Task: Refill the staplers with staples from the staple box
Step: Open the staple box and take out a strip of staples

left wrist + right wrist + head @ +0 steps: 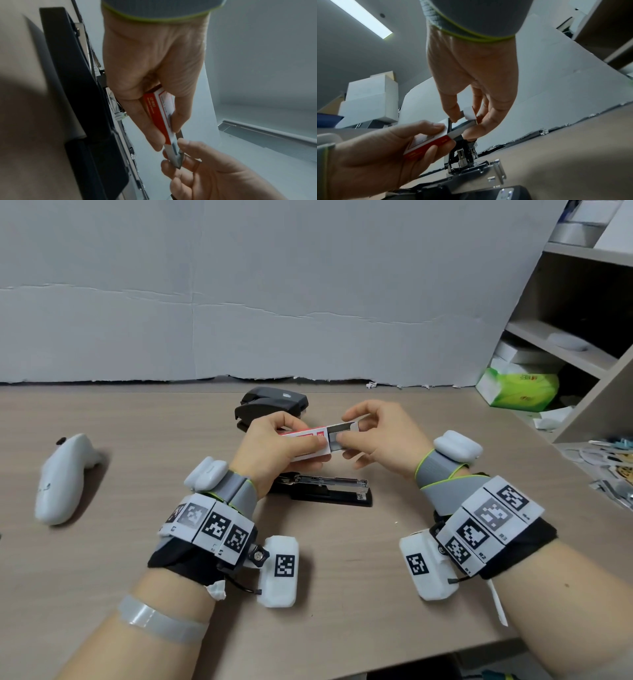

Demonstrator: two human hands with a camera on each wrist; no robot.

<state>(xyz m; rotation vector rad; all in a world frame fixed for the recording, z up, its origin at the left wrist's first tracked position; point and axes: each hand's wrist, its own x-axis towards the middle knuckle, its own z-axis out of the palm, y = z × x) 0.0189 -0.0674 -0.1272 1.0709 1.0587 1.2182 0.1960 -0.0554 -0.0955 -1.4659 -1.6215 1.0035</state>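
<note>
My left hand (277, 445) grips a red and white staple box (306, 441) by its sleeve, thumb on top, above the middle of the table. My right hand (370, 436) pinches the inner tray (342, 431), which is slid partway out of the box's right end with grey metal staples showing. The wrist views show the same box (159, 108) (426, 143) and tray (176, 152) (460, 129). Under both hands lies a black stapler (329, 491) swung open, its metal channel bare. A second black stapler (274, 402) sits closed behind the hands.
A white controller (63, 477) lies at the left of the wooden table (342, 559). A white board (239, 302) backs the table. At the right stand a shelf unit (582, 337), a green tissue pack (520, 390) and loose clutter (613, 467).
</note>
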